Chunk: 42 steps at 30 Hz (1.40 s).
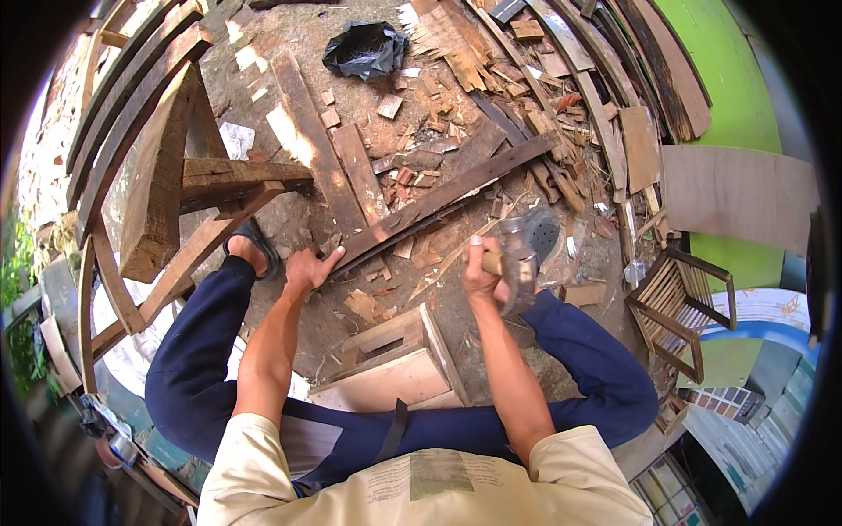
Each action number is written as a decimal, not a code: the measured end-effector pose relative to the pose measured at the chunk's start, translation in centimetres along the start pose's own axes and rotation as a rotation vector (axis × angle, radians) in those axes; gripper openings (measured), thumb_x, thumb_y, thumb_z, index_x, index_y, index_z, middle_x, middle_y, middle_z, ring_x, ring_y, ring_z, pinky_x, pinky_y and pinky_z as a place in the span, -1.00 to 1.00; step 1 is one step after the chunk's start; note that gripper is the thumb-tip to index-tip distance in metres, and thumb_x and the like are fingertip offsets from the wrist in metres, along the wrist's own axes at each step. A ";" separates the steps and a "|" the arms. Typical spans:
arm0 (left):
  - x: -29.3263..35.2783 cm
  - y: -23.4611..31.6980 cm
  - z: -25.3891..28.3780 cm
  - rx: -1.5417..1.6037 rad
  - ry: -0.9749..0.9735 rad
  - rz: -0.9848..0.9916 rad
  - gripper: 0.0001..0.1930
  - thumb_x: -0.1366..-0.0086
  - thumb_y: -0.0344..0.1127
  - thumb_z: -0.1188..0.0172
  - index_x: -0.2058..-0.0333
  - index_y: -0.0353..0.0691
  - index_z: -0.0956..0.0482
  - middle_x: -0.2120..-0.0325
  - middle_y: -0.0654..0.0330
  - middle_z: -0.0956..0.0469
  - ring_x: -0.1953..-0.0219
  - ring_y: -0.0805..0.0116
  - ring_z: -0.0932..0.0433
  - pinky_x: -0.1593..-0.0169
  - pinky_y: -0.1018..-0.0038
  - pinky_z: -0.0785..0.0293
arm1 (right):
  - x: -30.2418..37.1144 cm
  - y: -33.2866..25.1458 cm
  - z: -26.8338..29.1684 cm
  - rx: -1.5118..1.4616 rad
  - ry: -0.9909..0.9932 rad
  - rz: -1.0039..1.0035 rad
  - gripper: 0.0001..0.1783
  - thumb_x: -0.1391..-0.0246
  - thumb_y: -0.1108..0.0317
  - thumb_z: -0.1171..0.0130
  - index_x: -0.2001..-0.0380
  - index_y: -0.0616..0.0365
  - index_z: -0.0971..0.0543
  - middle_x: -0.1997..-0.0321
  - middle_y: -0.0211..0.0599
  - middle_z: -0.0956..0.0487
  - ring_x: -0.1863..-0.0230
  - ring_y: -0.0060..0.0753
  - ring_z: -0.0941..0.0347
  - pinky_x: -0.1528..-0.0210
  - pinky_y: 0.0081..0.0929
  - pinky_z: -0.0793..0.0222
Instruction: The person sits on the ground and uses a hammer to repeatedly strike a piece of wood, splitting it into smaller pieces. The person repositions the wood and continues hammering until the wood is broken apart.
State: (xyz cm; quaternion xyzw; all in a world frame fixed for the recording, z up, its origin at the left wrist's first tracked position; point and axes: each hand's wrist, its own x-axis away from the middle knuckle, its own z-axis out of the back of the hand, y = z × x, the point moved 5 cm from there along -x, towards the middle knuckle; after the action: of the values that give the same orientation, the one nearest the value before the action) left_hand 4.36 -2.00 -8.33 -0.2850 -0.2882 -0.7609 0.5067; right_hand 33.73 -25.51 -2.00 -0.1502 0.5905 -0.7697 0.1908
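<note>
A long dark wooden plank (pixel 447 195) slants from lower left to upper right in front of me, over scraps on the ground. Its near left end is gripped by my left hand (pixel 310 269), the thumb stretched along the wood. My right hand (pixel 482 272) is closed round the wooden handle of a hammer (pixel 521 267). The hammer's dark metal head is raised to the right of the hand, apart from the plank. Between my legs stands a pale wooden box (pixel 386 368) with an opening in its top.
A wooden trestle (pixel 158 175) with planks leaning by it stands at left. Wood chips and offcuts (pixel 430 96) litter the ground ahead, near a black plastic bag (pixel 364 51). Long boards (pixel 605 96) line the right, with a small slatted wooden rack (pixel 684 302) closer to me.
</note>
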 end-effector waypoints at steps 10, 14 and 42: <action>-0.2 -0.1 0.3 -0.010 -0.030 -0.013 0.08 -0.07 0.68 0.09 0.37 -0.51 -0.70 0.39 -0.35 -0.63 0.18 -0.29 -0.62 -0.07 0.06 -0.48 | 0.1 0.0 1.5 0.687 -0.341 -0.435 -0.63 -0.08 0.14 -0.27 0.36 0.33 -0.64 0.41 0.14 -0.65 0.29 0.19 -0.62 0.23 -0.08 -0.46; -0.1 -1.0 0.0 -0.013 0.013 -0.016 0.11 -0.05 0.72 0.14 0.38 -0.50 -0.71 0.39 -0.35 -0.63 0.17 -0.30 -0.62 -0.03 0.05 -0.49 | -3.4 -6.8 0.8 0.106 -0.165 -0.059 -0.74 -0.25 0.31 -0.22 0.52 0.08 -0.46 0.63 -0.58 -0.37 0.64 -0.60 -0.26 0.57 -0.51 -0.17; -0.1 0.7 2.2 0.026 -0.053 -0.064 0.19 0.02 0.72 0.05 0.32 -0.68 -0.64 0.31 -0.48 -0.59 0.11 -0.34 -0.61 -0.04 0.01 -0.47 | 4.0 4.8 0.1 0.641 -0.186 -0.559 -0.51 -0.03 0.05 -0.21 0.57 0.38 -0.56 0.53 0.28 -0.56 0.36 0.28 -0.60 0.28 -0.02 -0.45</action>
State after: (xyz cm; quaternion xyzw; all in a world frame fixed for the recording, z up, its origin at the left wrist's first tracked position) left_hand 5.35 -0.59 -6.78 -0.2888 -0.3204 -0.7652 0.4779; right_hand 30.76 -28.58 -6.57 -0.3064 0.2387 -0.9192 0.0644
